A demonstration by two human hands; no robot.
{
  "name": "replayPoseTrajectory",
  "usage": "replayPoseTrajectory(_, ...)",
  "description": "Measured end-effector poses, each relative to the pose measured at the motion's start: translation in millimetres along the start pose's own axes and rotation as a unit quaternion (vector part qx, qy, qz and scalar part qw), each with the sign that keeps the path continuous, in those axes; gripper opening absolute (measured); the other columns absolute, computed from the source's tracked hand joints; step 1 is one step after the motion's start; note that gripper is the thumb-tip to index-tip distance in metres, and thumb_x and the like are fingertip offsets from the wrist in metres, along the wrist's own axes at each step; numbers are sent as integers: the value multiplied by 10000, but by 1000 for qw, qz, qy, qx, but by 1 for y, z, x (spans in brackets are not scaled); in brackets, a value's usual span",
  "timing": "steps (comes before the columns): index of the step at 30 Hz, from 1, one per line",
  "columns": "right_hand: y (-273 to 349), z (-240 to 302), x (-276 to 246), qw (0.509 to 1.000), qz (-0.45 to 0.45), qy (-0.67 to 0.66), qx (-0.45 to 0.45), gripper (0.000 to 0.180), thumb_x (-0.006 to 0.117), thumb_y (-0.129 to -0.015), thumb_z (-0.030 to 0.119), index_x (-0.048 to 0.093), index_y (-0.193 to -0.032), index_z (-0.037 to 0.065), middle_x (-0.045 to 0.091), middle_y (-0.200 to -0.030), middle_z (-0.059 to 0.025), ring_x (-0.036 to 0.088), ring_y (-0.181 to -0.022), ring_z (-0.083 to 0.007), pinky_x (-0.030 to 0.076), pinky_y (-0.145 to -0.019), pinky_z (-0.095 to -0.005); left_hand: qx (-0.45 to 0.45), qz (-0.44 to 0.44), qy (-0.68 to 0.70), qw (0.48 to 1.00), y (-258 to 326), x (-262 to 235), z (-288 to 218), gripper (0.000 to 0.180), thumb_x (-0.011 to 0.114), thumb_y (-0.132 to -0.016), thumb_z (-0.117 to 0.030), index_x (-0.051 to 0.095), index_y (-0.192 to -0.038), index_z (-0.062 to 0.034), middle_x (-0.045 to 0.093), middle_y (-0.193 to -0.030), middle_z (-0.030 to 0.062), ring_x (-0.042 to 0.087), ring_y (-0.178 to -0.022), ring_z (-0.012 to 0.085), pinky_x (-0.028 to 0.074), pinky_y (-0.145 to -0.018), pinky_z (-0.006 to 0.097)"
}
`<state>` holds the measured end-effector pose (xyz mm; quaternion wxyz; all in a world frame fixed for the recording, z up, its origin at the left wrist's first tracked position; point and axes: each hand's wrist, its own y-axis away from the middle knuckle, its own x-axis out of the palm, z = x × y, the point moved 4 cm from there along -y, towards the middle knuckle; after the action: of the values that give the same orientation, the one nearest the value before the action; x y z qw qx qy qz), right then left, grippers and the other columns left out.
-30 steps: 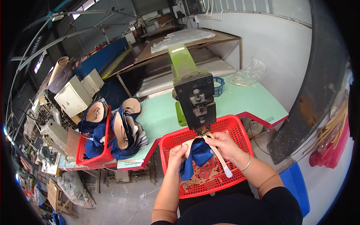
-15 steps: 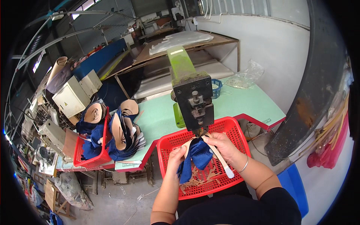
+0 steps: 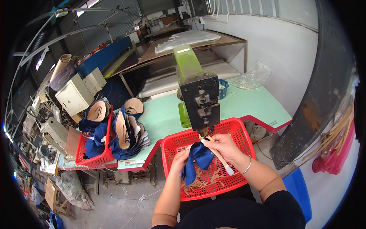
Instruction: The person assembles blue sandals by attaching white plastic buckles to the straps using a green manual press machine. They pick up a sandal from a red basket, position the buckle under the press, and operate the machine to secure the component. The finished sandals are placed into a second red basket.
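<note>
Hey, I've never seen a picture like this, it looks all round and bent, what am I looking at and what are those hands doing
The picture comes from a wide fisheye camera worn on a person's head, looking down, which is why straight edges bend. The two forearms coming in from the bottom belong to that person. Both the left hand and the right hand hold a dark blue piece of material with a pale strap right under the head of a green and black machine. Below the hands sits a red plastic basket with tan scraps in it. The machine stands on a pale green table. To the left, another red basket holds stacked blue and tan shoe parts. Further back the workshop is cluttered.
</note>
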<state>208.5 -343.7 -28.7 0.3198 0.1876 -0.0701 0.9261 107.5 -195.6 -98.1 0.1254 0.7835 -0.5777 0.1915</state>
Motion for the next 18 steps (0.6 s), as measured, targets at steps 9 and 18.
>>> replayPoseTrajectory(9, -3, 20, -3, 994, -8, 110, -22, 171, 708, -773, 129, 621, -803, -14, 617, -718, -38, 558, -617, -49, 441, -527, -177, 65, 14, -161, 985, 1, 45, -32, 281, 671, -793, -96, 559, -1042, -28, 595, -938, 9, 545, -844, 82, 443, -775, 233)
replayPoseTrajectory(18, 4, 12, -19, 986, -34, 147, -65, 123, 632, -831, 114, 617, -845, -8, 628, -728, -32, 562, -622, -52, 456, -550, -190, 272, -92, -373, 882, 0, 59, -46, 242, 674, -759, -47, 549, -966, -23, 600, -917, 80, 572, -822, 141, 466, -756, 276)
